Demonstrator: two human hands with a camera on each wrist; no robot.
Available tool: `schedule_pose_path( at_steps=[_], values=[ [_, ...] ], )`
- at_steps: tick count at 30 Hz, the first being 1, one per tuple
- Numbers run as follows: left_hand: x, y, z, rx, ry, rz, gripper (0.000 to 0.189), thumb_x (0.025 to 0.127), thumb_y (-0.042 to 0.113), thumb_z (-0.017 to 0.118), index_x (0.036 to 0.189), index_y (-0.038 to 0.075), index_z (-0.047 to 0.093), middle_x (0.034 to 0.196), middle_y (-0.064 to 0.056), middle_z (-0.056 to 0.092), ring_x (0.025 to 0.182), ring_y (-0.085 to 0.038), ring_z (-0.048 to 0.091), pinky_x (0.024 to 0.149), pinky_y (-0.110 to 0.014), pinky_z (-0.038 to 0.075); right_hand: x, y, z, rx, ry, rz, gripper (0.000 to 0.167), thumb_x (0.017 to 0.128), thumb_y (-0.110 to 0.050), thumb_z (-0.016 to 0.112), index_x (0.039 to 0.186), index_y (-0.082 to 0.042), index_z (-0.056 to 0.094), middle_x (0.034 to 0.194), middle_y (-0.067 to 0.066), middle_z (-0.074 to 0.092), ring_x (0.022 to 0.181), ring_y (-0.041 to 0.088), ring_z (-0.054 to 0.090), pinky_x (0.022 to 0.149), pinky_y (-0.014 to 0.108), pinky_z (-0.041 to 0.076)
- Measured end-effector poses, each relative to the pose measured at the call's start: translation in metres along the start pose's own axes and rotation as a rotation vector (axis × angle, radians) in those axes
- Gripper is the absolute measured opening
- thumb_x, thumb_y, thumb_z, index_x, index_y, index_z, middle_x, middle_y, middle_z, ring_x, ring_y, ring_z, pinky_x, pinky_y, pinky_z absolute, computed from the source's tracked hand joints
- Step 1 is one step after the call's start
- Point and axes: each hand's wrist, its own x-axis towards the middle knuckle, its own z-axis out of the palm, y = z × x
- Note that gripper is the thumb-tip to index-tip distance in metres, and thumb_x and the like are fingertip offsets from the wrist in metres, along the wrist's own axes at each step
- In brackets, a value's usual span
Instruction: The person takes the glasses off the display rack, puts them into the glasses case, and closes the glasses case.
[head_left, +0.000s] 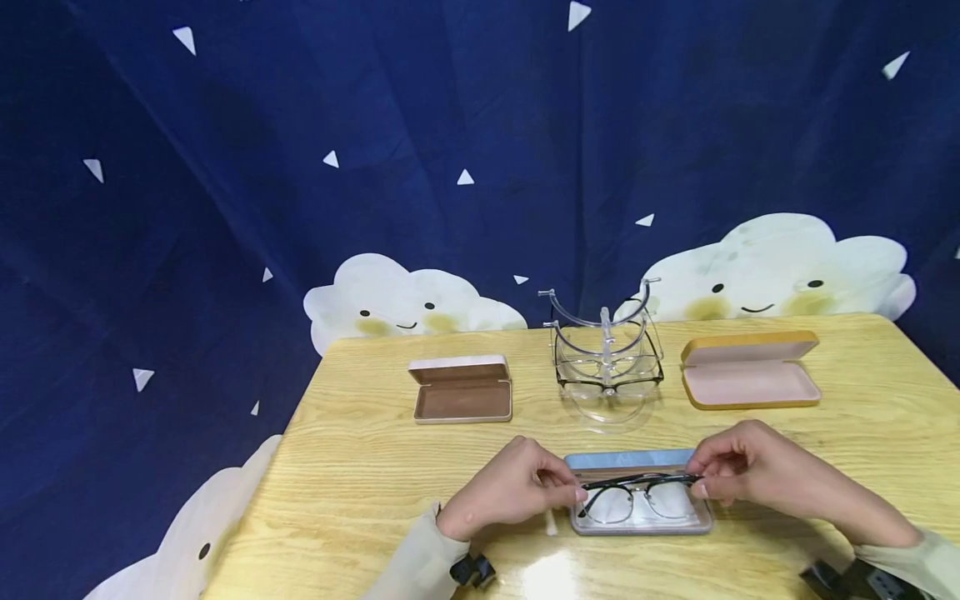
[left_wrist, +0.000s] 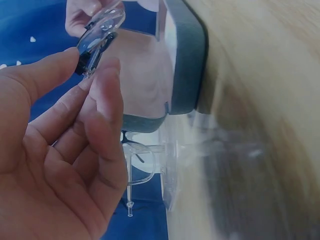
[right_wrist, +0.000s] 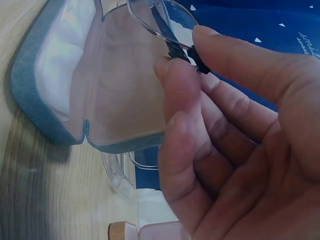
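A pair of eyeglasses [head_left: 637, 492] with dark upper rims is held level between both hands, its temples folded. My left hand [head_left: 527, 483] pinches one end between thumb and fingers; my right hand [head_left: 753, 471] pinches the opposite end the same way. Right beneath the glasses lies an open blue-grey glasses case [head_left: 630, 458], its lid raised at the back. A white cloth [right_wrist: 62, 55] lies inside the case in the right wrist view. That view also shows one lens [right_wrist: 167, 17] above the case's pinkish lining.
Behind the case stands a clear display stand [head_left: 606, 333] with dark-rimmed glasses [head_left: 611, 386] on it. An open brown-lined case [head_left: 463, 400] is at its left, an open yellow case [head_left: 752, 383] at its right. All stand on a wooden table [head_left: 360, 475] before a blue curtain [head_left: 420, 108].
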Motion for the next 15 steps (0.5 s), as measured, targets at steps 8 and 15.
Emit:
schedule_pose_path(
  at_steps=[8,15],
  values=[
    [0.001,-0.003,0.006,0.023,-0.007,-0.015,0.014,0.096,0.027,0.077,0.093,0.016,0.085,0.082,0.01,0.081,0.058,0.014,0.055,0.06,-0.011,0.05,0.0,0.007,0.003,0.037,-0.037,0.04,0.008,0.087,0.003,0.077,0.094,0.001,0.078,0.072,0.006,0.077,0.056,0.004,0.067,0.045,0.029,0.054],
    [0.003,-0.009,0.012,0.027,0.01,-0.003,0.014,0.097,0.026,0.076,0.093,0.017,0.085,0.082,0.01,0.081,0.054,0.014,0.048,0.052,-0.011,0.044,0.001,0.013,0.007,0.031,-0.045,0.064,0.008,0.087,0.003,0.077,0.094,0.005,0.077,0.072,0.007,0.077,0.055,0.007,0.067,0.044,0.028,0.052]
  ],
)
